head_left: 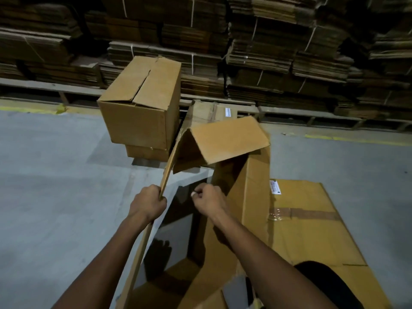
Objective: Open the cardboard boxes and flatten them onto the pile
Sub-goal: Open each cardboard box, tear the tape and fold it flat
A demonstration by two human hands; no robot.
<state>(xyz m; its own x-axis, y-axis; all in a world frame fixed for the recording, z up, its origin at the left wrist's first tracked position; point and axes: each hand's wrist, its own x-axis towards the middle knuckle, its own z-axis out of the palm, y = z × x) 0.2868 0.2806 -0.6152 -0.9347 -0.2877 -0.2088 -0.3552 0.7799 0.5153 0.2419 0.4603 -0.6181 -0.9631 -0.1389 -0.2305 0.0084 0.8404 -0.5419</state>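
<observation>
Gripping the opened brown cardboard box (223, 152) by its wall edge, left hand (148, 205) clamped, right hand (208, 200) curled on its opposite wall, risking sideways collapse off the flattened cardboard pile (312, 219).

The left hand (149, 204) grips the edge of the open box (225, 143), and the right hand (208, 200) is just beside it, on the right. The box's flap (229, 141) hangs over both hands. To the right of the right hand, flat cardboard (312, 230) lies on the floor (55, 175). Past the left hand, a closed box (142, 101) sits on another box (147, 152). Behind them all are stacks of cardboard (278, 52).
</observation>
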